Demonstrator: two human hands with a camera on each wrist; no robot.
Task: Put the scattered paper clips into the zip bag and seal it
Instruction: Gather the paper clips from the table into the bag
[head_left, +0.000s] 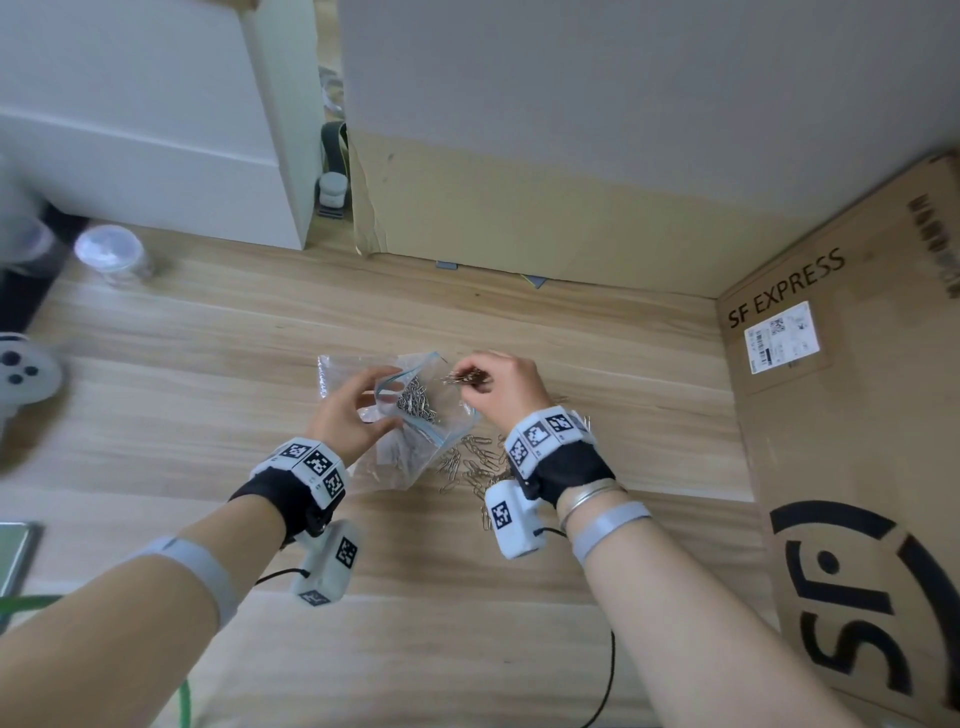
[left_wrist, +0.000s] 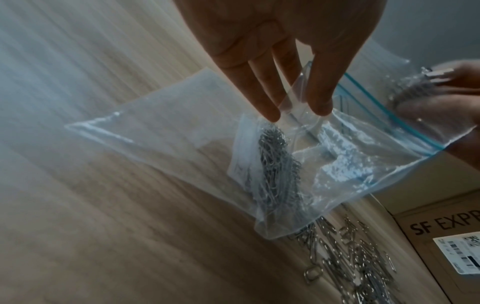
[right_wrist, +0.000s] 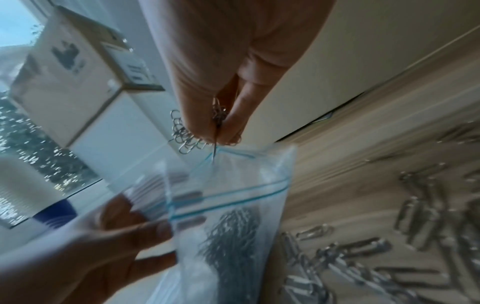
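A clear zip bag with a blue seal strip sits raised over the wooden table, its mouth gaping. My left hand pinches the near lip of the zip bag between fingers and thumb. A heap of paper clips in the bag shows through the plastic. My right hand pinches a bunch of paper clips just beside the bag's mouth, the bunch hanging right above the blue strip. Loose paper clips lie scattered on the table below the bag.
A large SF Express cardboard box stands along the right. A tall box and a white cabinet close the back. A clear jar and a white controller lie at the left.
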